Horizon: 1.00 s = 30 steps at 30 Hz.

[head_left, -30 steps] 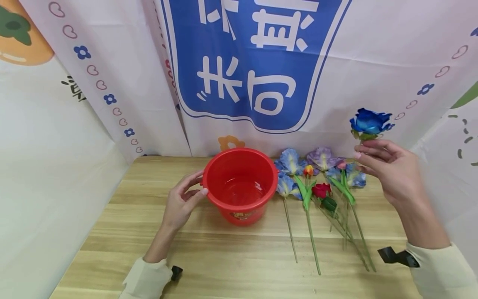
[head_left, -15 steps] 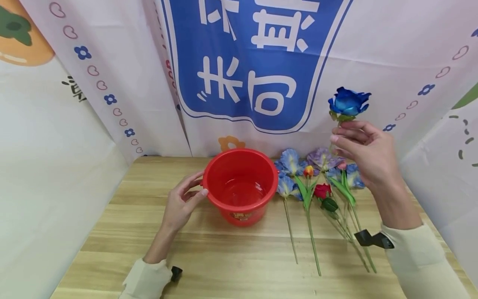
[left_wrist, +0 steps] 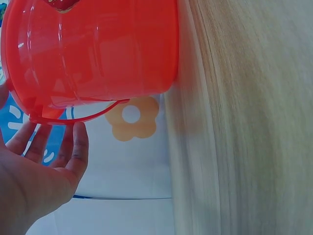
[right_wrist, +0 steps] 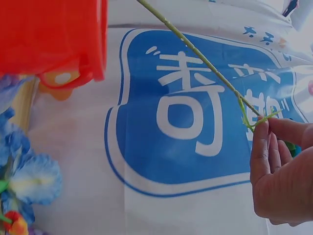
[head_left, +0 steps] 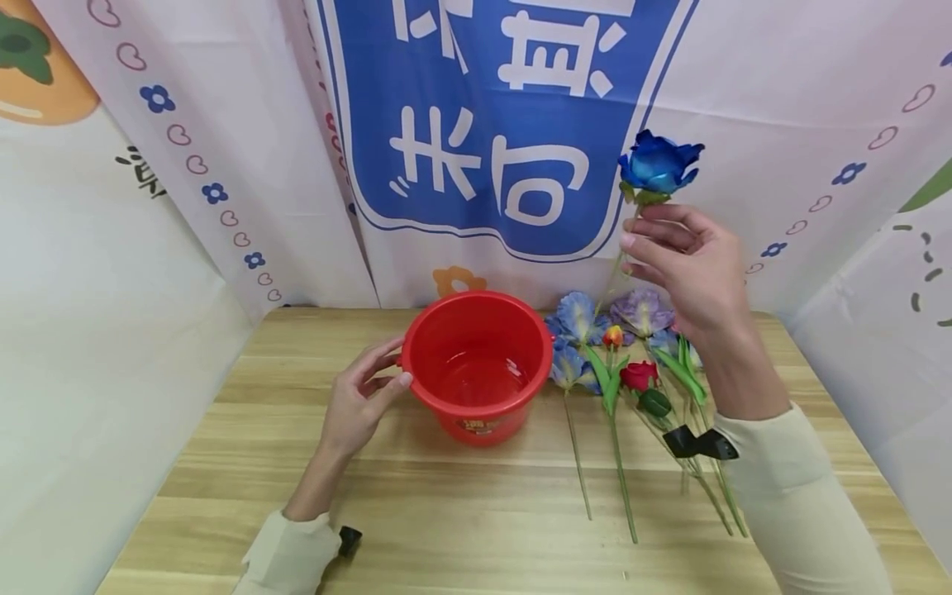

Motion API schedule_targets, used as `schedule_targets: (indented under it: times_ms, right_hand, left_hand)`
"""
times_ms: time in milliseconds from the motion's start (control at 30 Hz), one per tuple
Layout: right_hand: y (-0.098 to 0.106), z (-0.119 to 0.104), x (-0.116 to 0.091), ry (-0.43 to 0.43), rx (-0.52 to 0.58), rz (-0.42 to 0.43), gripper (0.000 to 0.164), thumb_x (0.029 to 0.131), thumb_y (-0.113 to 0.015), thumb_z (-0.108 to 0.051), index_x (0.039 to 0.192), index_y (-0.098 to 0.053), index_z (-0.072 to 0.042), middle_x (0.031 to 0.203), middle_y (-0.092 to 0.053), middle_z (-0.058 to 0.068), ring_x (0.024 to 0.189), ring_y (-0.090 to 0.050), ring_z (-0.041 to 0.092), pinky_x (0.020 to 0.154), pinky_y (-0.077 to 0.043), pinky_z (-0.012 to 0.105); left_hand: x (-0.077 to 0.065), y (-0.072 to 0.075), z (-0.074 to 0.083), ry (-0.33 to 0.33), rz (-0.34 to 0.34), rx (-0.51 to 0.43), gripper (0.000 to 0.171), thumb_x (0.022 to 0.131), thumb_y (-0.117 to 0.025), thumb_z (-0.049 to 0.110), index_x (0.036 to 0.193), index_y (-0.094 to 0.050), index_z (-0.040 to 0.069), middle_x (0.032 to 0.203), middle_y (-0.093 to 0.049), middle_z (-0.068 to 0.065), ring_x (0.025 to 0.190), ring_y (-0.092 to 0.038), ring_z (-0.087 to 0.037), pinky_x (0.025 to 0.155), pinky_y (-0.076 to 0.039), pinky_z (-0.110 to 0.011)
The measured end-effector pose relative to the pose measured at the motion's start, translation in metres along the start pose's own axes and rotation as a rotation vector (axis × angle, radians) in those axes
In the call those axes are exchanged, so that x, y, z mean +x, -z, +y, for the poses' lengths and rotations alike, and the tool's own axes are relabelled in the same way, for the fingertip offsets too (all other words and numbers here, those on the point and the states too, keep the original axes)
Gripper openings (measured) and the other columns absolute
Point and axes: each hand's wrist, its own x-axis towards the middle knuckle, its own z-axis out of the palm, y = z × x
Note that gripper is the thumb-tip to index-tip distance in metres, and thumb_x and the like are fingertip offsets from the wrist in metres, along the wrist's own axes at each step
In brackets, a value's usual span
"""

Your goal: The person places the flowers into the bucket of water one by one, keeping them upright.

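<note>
My right hand point(head_left: 695, 268) pinches the stem of a blue artificial rose point(head_left: 660, 164), raised above the flowers on the table, bloom upward. In the right wrist view the bare stem point(right_wrist: 195, 51) runs from my fingertips toward the bucket. A red plastic bucket point(head_left: 482, 421) stands upright at the middle of the table, with a little glare on its inner floor. My left hand point(head_left: 362, 401) holds its left side near the handle lug, thumb at the rim. In the left wrist view the fingers meet the thin red handle point(left_wrist: 93, 117).
Right of the bucket lie several artificial flowers: blue irises point(head_left: 573, 368), a purple iris point(head_left: 641, 312), an orange tulip point(head_left: 613, 335) and a red rose point(head_left: 640, 376). Their stems point toward the table's front. A printed cloth point(head_left: 550, 116) hangs behind the wooden table point(head_left: 446, 512).
My right hand has carried the blue rose left and upward, from the table's right side to above the flowers. My left hand and the bucket have stayed in place.
</note>
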Motion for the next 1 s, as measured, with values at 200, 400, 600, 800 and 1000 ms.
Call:
schedule_targets:
  times_ms: [200, 400, 600, 800, 1000]
  right_hand:
    - [-0.016, -0.001, 0.005, 0.007, 0.047, -0.003, 0.039, 0.088, -0.088, -0.007, 0.123, -0.071, -0.002, 0.105, -0.082, 0.002, 0.092, -0.078, 0.015, 0.073, -0.067, 0.028]
    - [-0.031, 0.002, 0.010, 0.028, 0.081, -0.023, 0.034, 0.089, -0.087, -0.005, 0.120, -0.071, -0.002, 0.104, -0.082, 0.002, 0.091, -0.078, 0.015, 0.073, -0.067, 0.027]
    - [-0.048, 0.011, 0.011, 0.026, 0.079, -0.050, 0.027, 0.092, -0.084, -0.005, 0.115, -0.072, -0.006, 0.105, -0.081, 0.004, 0.088, -0.077, 0.015, 0.074, -0.067, 0.027]
    - [-0.066, 0.024, 0.012, 0.018, 0.031, -0.092, 0.031, 0.093, -0.083, -0.005, 0.121, -0.071, -0.002, 0.103, -0.081, -0.001, 0.087, -0.077, 0.014, 0.074, -0.067, 0.027]
    - [-0.078, 0.036, 0.010, -0.001, -0.029, -0.122, 0.032, 0.095, -0.081, -0.006, 0.124, -0.071, -0.002, 0.105, -0.080, -0.003, 0.093, -0.079, 0.019, 0.075, -0.067, 0.028]
  left_hand:
    - [-0.001, 0.000, -0.001, 0.003, -0.002, -0.007, 0.055, 0.098, -0.075, 0.002, 0.150, -0.062, 0.010, 0.152, -0.062, -0.014, 0.127, -0.065, -0.005, 0.095, -0.061, -0.019]
    - [-0.001, 0.000, -0.001, 0.010, -0.001, -0.005, 0.055, 0.098, -0.075, 0.003, 0.151, -0.062, 0.011, 0.152, -0.062, -0.013, 0.128, -0.064, -0.005, 0.095, -0.061, -0.019]
    - [-0.002, 0.001, -0.002, 0.011, -0.001, 0.006, 0.054, 0.098, -0.075, 0.004, 0.151, -0.062, 0.012, 0.151, -0.063, -0.013, 0.126, -0.065, -0.005, 0.094, -0.061, -0.019]
    - [-0.002, 0.000, -0.002, 0.012, 0.001, 0.002, 0.055, 0.098, -0.074, 0.003, 0.151, -0.062, 0.011, 0.151, -0.062, -0.013, 0.127, -0.064, -0.005, 0.095, -0.061, -0.018]
    - [-0.001, -0.001, -0.001, 0.007, 0.000, -0.007, 0.055, 0.098, -0.075, 0.003, 0.151, -0.062, 0.011, 0.151, -0.062, -0.013, 0.128, -0.064, -0.006, 0.095, -0.061, -0.019]
